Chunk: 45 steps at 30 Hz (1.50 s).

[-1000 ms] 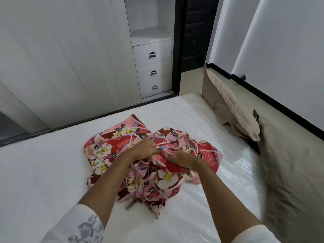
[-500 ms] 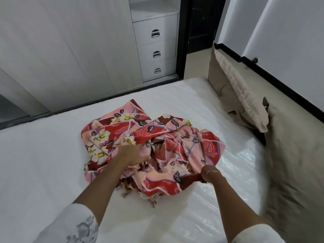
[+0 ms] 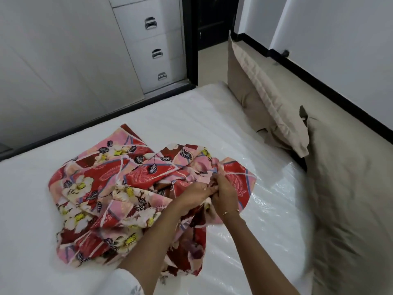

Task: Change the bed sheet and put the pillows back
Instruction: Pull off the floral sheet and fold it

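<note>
Both the left hand [image 3: 196, 193] and right hand [image 3: 223, 191] pinch one fold of the bunched sheet [image 3: 119, 188] lying mid-mattress [image 3: 180, 116], so pulling before finding a true corner risks tangling it further or sliding it across the slick plastic cover

My left hand [image 3: 196, 193] and right hand [image 3: 223, 192] meet in the bunched floral sheet [image 3: 119, 188], whose folds cover most of my fingertips, so exactly which edge I pinch cannot be told. My forearms hide the sheet's near-right folds. The bottom edge cuts off my white sleeve [image 3: 125, 282]. The nearer tan pillow [image 3: 348, 209] is smeared by motion blur and runs off the right and bottom edges. The top edge crops the drawer unit [image 3: 153, 50].
</note>
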Motion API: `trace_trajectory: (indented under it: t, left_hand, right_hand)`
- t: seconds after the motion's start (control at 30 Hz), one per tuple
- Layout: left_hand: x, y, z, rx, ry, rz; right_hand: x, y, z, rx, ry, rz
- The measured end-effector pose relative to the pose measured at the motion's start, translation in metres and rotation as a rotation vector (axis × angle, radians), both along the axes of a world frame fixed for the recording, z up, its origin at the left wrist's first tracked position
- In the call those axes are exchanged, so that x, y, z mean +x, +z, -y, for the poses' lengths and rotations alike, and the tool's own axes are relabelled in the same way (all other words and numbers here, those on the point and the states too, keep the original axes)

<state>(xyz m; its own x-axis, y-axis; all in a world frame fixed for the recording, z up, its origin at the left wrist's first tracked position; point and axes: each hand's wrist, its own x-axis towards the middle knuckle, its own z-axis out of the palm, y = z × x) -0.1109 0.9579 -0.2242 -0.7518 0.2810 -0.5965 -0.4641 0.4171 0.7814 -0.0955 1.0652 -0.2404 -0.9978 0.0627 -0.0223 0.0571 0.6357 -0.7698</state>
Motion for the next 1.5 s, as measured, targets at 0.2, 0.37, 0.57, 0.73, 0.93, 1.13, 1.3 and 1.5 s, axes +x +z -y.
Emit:
trace_trajectory:
  t: [0.2,0.37,0.57,0.73,0.93,1.13,1.3,1.5]
  left_hand:
    - [-0.007,-0.018,0.027,-0.228,-0.239,0.05]
    - [-0.023,-0.031,0.039,-0.542,-0.088,-0.322]
    - [-0.038,-0.04,0.051,-0.568,0.208,-0.467]
    - [-0.044,-0.042,0.047,-0.461,0.256,-0.488]
    - [-0.053,-0.011,0.014,-0.417,0.118,-0.621]
    - [-0.045,0.056,-0.018,-0.253,-0.169,-0.58]
    - [-0.007,0.103,-0.036,-0.316,-0.341,-0.554]
    - [0.048,0.148,-0.058,-0.703,-0.022,-1.015]
  right_hand:
    - [-0.042,-0.033,-0.018,-0.065,0.138,0.529]
    - [-0.079,-0.084,-0.02,0.333,-0.179,0.466]
    - [-0.101,-0.13,-0.026,0.278,-0.259,0.477]
    - [-0.109,-0.114,-0.022,-0.435,-0.498,0.345]
    - [-0.09,0.001,-0.035,-0.719,0.095,0.352]
    - [-0.058,0.112,-0.076,-0.438,0.428,0.265]
    - [-0.006,0.185,-0.116,-0.604,0.353,0.04]
    - [0.07,0.245,-0.135,-0.797,0.337,-0.084]
